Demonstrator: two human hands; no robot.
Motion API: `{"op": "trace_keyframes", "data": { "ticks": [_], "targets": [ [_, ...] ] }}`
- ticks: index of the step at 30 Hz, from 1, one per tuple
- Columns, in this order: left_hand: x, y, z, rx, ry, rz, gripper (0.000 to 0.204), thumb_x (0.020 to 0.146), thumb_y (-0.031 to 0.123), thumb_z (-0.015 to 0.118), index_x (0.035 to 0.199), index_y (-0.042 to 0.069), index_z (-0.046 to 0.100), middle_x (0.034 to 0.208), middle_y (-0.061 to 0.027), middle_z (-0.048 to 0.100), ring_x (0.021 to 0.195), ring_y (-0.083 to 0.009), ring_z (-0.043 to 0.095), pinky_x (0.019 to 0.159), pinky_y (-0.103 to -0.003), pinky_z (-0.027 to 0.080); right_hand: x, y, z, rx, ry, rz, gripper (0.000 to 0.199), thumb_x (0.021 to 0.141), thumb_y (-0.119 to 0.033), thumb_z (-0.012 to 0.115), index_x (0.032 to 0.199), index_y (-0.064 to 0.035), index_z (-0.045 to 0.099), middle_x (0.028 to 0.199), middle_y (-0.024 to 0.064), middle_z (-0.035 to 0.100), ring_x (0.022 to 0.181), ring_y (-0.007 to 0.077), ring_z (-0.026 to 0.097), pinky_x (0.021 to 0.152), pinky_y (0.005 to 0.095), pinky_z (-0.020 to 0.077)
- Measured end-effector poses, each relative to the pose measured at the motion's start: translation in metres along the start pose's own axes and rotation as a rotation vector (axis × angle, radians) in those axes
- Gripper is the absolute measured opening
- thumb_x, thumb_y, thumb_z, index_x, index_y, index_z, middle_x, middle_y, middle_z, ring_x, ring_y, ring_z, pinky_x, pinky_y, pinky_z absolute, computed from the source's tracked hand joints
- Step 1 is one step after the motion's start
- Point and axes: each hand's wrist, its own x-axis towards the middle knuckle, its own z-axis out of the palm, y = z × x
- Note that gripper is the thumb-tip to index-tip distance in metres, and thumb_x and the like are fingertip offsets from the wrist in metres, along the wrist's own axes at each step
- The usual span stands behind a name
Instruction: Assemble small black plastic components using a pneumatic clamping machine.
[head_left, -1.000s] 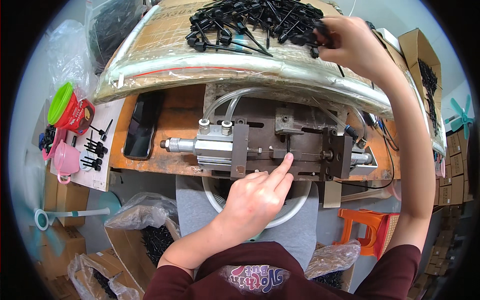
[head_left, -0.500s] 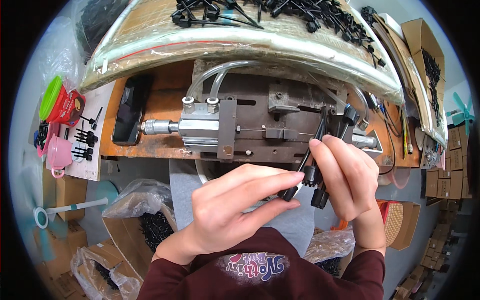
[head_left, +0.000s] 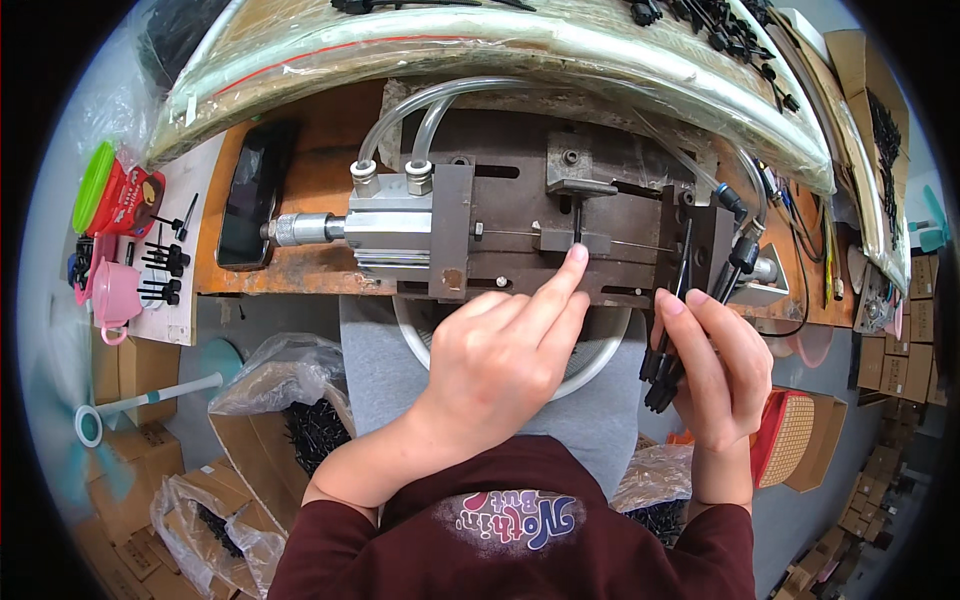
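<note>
My left hand (head_left: 505,350) reaches to the middle of a dark metal fixture (head_left: 510,265), index finger stretched out. Its fingertip meets the near end of a thin black plastic stem part (head_left: 577,218), which lies across a small grey block (head_left: 552,241) below a metal bracket (head_left: 583,188). My thumb and whatever lies under the finger are hidden. Right of the fixture's middle, my right hand (head_left: 722,365) is closed round several similar black stem parts (head_left: 664,368), their thick ribbed ends pointing down toward me.
A silver air cylinder (head_left: 390,230) with clear hoses (head_left: 430,130) sits at the fixture's left. Beyond is a phone (head_left: 257,195). A plastic-wrapped board (head_left: 480,60) with loose black parts overhangs the bench. A pink cup (head_left: 117,290) stands left; an open carton (head_left: 255,440) lies below.
My left hand has moved forward, bringing a black stem part onto the fixture's block. My right hand has shifted slightly right and still holds its bunch. The view has tilted a little.
</note>
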Motion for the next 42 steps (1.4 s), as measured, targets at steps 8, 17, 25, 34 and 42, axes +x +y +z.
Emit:
{"op": "trace_keyframes", "data": {
  "ticks": [8,17,25,34,42],
  "targets": [
    [0.004,0.001,-0.007,-0.191,-0.013,-0.041,0.033,0.067,0.01,0.083,0.096,0.003,0.07,0.116,-0.0117,0.07,0.074,-0.0179,0.069,0.065,-0.027,0.054,0.002,-0.005,0.0,0.031,-0.043,0.015,0.029,0.067,0.011,0.075,0.095,0.0116,0.069,0.102,0.0193,0.061,0.062,0.0196,0.062,0.053,0.0274,0.052],
    [-0.002,0.013,-0.031,-0.514,0.077,-0.022,0.04,0.067,0.002,0.085,0.104,0.002,0.07,0.099,-0.0134,0.071,0.083,-0.0223,0.071,0.065,-0.029,0.057,0.004,-0.011,0.006,0.094,-0.025,0.008,0.03,0.07,0.009,0.073,0.1,0.0119,0.068,0.103,0.0183,0.061,0.064,0.0194,0.063,0.057,0.0297,0.054],
    [-0.005,-0.001,-0.001,-0.107,0.01,0.002,0.028,0.071,0.004,0.077,0.097,0.0,0.07,0.121,-0.0157,0.067,0.083,-0.0245,0.07,0.073,-0.032,0.056,-0.004,-0.022,0.0,-0.022,0.121,0.342,0.043,0.068,0.006,0.085,0.106,-0.0051,0.071,0.104,0.0082,0.058,0.083,0.018,0.064,0.065,0.0269,0.0571],
    [0.001,0.002,-0.01,-0.155,-0.1,-0.096,0.027,0.077,0.009,0.077,0.101,0.0,0.071,0.122,-0.0143,0.067,0.073,-0.0196,0.069,0.066,-0.028,0.055,-0.006,-0.036,-0.013,0.104,0.138,0.541,0.046,0.061,0.001,0.091,0.099,-0.0133,0.068,0.096,0.0046,0.06,0.079,0.0147,0.061,0.063,0.0252,0.0526],
    [0.003,0.013,-0.019,-1.358,-0.061,-0.571,0.025,0.103,0.015,0.048,0.107,-0.007,0.06,0.124,-0.0254,0.063,0.106,-0.0268,0.067,0.084,-0.032,0.056,-0.008,-0.047,-0.006,0.487,0.0,0.494,0.036,0.069,0.002,0.083,0.103,-0.0091,0.076,0.105,0.0064,0.068,0.084,0.0175,0.068,0.068,0.0267,0.0565]
  ]
}}
